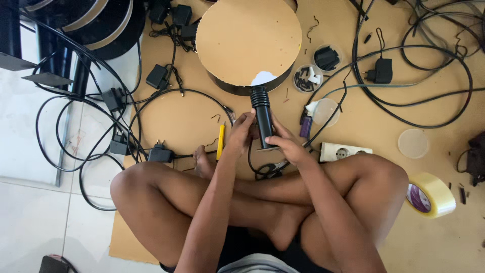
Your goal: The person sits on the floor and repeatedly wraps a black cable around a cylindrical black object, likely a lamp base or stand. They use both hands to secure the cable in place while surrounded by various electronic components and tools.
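I sit cross-legged on a brown cardboard sheet (384, 237). Both hands grip a black cylindrical device (262, 108) with a ribbed upper end, held upright over my shins. My left hand (241, 132) wraps its left side and my right hand (284, 142) holds its lower right end. The ribbed tip reaches the rim of a round tan disc on a black drum (247, 38), next to a white patch (263, 78) on the disc's near edge. A black cable (265, 171) loops out below my hands.
A yellow pen-like tool (221, 141) lies left of my hands. Power adapters (160, 152) and tangled black cables (419, 76) lie around. Two small round tubs of black parts (327, 57), a clear lid (413, 143), a white socket strip (345, 150) and a tape roll (430, 194) are on the right.
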